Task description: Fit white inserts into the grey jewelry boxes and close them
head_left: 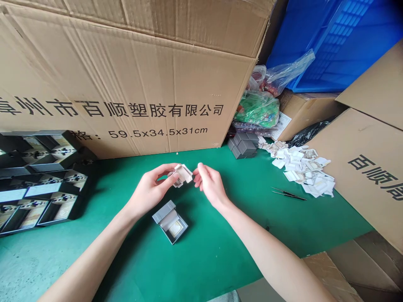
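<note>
My left hand (150, 191) pinches a small folded white card insert (181, 175) between thumb and fingers. My right hand (210, 183) is raised just to the right of the insert, its curled fingertips almost at the insert's edge, with nothing held. Below both hands, an open grey jewellery box (170, 222) lies on the green mat (208, 247), with a pale pad inside its base. Neither hand touches this box.
Rows of open black boxes (44, 180) stand at the left. Stacked grey boxes (242, 145), a heap of white inserts (302, 172) and black tweezers (289, 193) lie at the back right. Large cardboard cartons (126, 79) rise behind the mat.
</note>
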The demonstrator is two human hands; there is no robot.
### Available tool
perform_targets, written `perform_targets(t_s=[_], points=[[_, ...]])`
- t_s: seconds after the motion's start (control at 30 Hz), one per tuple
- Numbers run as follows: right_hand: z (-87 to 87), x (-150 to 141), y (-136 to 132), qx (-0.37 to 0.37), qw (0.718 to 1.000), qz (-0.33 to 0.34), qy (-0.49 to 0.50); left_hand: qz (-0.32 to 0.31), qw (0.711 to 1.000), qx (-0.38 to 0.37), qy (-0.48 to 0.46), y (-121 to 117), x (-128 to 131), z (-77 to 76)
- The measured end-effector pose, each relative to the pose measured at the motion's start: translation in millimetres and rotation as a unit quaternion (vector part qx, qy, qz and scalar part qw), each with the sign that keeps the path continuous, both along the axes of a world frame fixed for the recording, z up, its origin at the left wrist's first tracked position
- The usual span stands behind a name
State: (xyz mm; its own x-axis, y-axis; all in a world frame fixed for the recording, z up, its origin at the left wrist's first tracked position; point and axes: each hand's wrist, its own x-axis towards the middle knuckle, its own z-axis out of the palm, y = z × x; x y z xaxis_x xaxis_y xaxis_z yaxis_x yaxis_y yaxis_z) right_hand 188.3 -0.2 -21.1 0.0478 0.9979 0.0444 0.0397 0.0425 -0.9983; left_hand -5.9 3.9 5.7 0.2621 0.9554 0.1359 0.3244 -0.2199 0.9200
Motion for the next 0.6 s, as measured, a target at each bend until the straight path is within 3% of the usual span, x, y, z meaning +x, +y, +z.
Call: perform_targets(t_s=[0.1, 0.23, 0.6], points=[[1.7, 8, 8, -0.03, 0.992, 0.083, 0.091, -0.021, 1.0, -0.003, -0.004, -1, 1, 0.8], [4.1, 15, 12, -0.057, 0.974, 0.177, 0.128, -0.041, 0.999, -0.004, -0.006, -1, 3, 1.5], [1.3, 19, 14, -0.06, 0.963, 0.242, 0.107, -0.059, 0.998, 0.021, 0.017, -3, 4, 1.0]])
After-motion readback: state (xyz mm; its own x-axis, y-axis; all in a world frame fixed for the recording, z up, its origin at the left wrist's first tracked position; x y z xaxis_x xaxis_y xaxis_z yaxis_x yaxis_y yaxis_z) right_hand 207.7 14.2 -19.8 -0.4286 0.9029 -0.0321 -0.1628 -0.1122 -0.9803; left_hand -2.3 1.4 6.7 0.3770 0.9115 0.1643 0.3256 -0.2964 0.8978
